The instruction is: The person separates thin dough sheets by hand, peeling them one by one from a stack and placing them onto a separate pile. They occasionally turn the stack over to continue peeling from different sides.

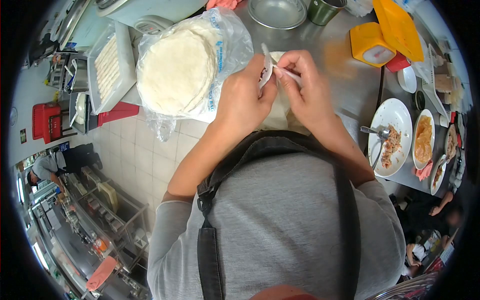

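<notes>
Near the top centre, my left hand is closed around a thin white wrapper, with a bit of dark filling showing in its fold. The fingertips of my right hand pinch the wrapper's other edge, so both hands touch it. Left of them, a stack of round pale dough sheets lies on a clear plastic bag. Below my hands, a pale sheet is partly hidden by them. A white plate with minced filling and a spoon is to the right.
A tray of pale rolls stands at the left. Behind my hands are a metal bowl and a green cup. A yellow scale sits at the upper right. Another person is at the far left.
</notes>
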Tool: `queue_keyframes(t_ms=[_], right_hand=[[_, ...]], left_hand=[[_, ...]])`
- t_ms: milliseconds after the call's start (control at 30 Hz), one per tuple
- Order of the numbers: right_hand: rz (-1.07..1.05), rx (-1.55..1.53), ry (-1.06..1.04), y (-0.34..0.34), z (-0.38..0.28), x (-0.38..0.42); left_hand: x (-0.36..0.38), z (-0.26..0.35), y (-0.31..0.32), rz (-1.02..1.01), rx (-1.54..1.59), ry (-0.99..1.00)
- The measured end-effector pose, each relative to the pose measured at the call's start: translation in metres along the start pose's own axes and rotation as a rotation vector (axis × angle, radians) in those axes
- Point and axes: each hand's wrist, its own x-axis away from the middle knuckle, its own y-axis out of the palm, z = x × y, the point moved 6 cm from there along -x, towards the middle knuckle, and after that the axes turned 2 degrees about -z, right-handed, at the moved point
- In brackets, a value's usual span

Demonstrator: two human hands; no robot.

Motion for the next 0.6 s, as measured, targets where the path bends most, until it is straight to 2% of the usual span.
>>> queue_keyframes(t_ms=[67, 167, 233, 300, 333, 400, 433, 500, 600], right_hand=[[-0.020, -0.057, 0.030, 0.003, 0.004, 0.002], [-0.076, -0.120, 0.081, 0.002, 0.011, 0.001], [-0.110, -0.125, 0.103, -0.004, 0.012, 0.000], [-0.105, 0.229, 0.042, -0.013, 0.004, -0.002], [-0.105, 0.231, 0.043, -0.013, 0.010, -0.002], [0.063, 0.326, -0.192, -0.019, 0.010, 0.000], [0.062, 0.327, -0.192, -0.021, 0.010, 0.000], [0.203, 0.201, -0.082, -0.035, 0.012, -0.004], [0.088, 0.073, -0.075, -0.034, 0.009, -0.008]], left_hand=[[0.000, 0.001, 0.003, -0.050, 0.018, -0.123], [0.000, -0.002, 0.005, -0.020, 0.050, -0.027], [0.002, -0.003, 0.004, -0.051, -0.017, -0.047], [0.004, -0.008, 0.008, -0.085, -0.083, -0.065], [0.005, -0.010, 0.008, -0.008, -0.030, -0.011], [0.008, -0.009, 0.005, 0.067, 0.023, 0.043], [0.009, -0.011, 0.003, 0.042, 0.000, -0.009], [0.010, -0.015, -0.001, 0.021, -0.024, -0.063], [0.011, -0.025, 0.001, -0.011, 0.087, -0.144]])
